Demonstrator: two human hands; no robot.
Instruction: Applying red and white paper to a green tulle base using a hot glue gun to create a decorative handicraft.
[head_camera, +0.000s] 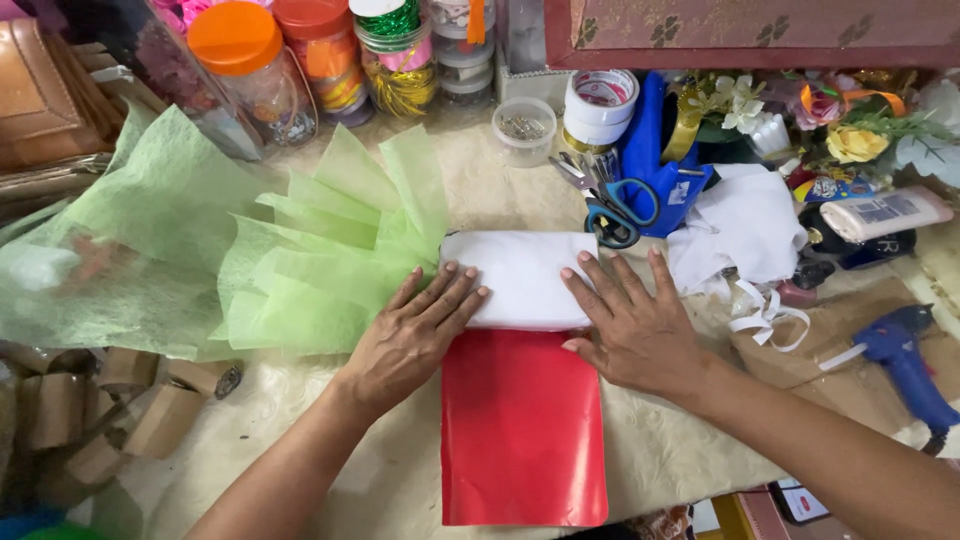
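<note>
The white roll (520, 278) was lain across the top of the red sheet (522, 430), mid-table, beside green tissue paper (300, 260). It was pressed flat by the left hand (410, 340) and right hand (635, 325), palms open, fingers spread, nothing gripped. Blue scissors (615, 212) were seen just behind.

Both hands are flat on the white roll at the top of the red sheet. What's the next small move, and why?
Probably roll the white bundle a little further down the red sheet. The left hand and right hand press its two ends, most of the red sheet lies flat and unwrapped, and the green tissue fans out to the left.
</note>
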